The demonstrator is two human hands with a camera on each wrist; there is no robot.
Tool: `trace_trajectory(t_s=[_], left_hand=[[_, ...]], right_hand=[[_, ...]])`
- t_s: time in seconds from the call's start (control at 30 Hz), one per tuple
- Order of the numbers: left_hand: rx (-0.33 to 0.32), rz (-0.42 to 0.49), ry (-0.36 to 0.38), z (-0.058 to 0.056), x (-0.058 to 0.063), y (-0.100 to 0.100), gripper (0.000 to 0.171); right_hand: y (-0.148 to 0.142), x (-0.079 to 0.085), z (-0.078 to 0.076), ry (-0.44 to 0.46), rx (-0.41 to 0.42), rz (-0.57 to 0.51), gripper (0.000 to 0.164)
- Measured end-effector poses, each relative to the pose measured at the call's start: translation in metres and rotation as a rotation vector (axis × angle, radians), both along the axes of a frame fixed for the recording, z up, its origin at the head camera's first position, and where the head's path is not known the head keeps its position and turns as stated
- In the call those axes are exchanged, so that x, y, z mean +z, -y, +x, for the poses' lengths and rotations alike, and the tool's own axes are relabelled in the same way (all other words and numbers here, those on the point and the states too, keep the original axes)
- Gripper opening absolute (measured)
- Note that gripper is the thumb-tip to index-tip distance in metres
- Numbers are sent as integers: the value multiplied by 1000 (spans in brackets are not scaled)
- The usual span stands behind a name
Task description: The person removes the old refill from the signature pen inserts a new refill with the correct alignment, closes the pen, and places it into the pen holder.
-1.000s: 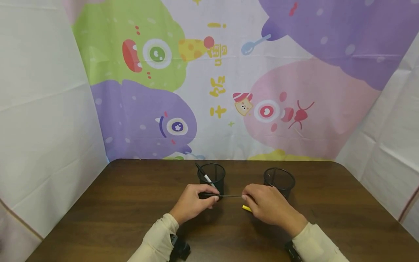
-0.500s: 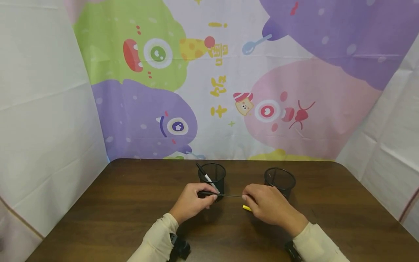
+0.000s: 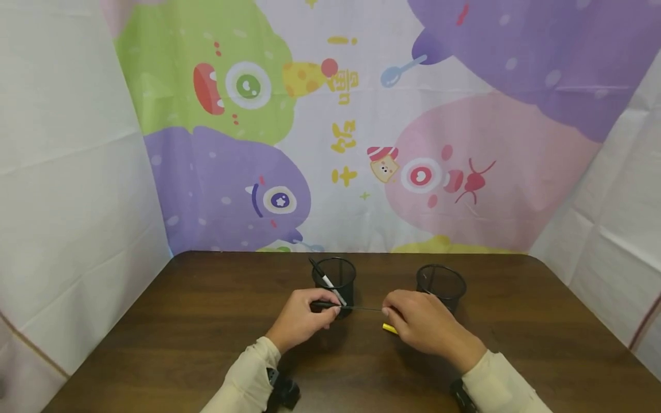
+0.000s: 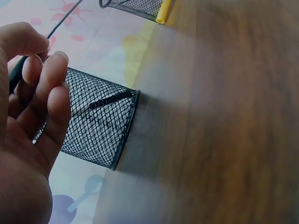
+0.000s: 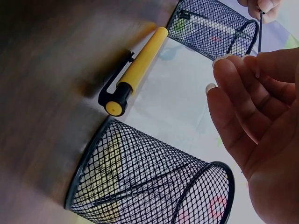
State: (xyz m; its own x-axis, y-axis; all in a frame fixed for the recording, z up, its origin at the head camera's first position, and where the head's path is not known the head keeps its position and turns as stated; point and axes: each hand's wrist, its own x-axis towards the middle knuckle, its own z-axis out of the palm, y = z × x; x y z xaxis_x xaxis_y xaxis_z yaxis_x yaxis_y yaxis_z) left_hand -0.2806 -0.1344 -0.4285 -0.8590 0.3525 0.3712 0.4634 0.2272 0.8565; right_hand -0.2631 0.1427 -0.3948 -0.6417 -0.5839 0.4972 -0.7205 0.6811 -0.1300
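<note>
My left hand [image 3: 299, 318] pinches a thin dark rod [image 3: 364, 308] beside its thicker black end [image 3: 321, 305]. At the rod's other end, the fingertips of my right hand [image 3: 426, 324] hold it, so it spans level between both hands. In the right wrist view the rod [image 5: 260, 32] runs from the left hand's fingers to the right thumb and forefinger. Behind the left hand stands a black mesh pen cup [image 3: 349, 295] with a black-and-white marker [image 3: 326, 279] leaning in it. Lying on the table by the right hand is a yellow pen [image 5: 145, 58] with a black clip.
A second black mesh cup [image 3: 448, 265] stands behind the right hand, partly hidden by it. Both cups sit on a dark wooden table [image 3: 227, 298]. A printed cartoon cloth [image 3: 356, 218] hangs behind the table, and white cloth walls [image 3: 67, 143] rise at the sides.
My left hand has shifted slightly left with the black end, and a little more of the thin rod shows between the hands. The right hand stays in place.
</note>
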Motion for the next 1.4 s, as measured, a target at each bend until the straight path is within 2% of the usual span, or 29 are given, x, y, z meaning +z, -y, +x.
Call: trace_trajectory(t_s=[0.63, 0.97, 1.4], left_hand=[[42, -1, -27, 0, 1, 2, 5], [31, 3, -24, 1, 2, 2, 9], [24, -16, -25, 1, 1, 2, 10]], right_hand=[[-1, -1, -1, -19, -2, 5, 9], [1, -2, -1, -2, 1, 29, 10], [3, -5, 0, -25, 2, 54, 14]])
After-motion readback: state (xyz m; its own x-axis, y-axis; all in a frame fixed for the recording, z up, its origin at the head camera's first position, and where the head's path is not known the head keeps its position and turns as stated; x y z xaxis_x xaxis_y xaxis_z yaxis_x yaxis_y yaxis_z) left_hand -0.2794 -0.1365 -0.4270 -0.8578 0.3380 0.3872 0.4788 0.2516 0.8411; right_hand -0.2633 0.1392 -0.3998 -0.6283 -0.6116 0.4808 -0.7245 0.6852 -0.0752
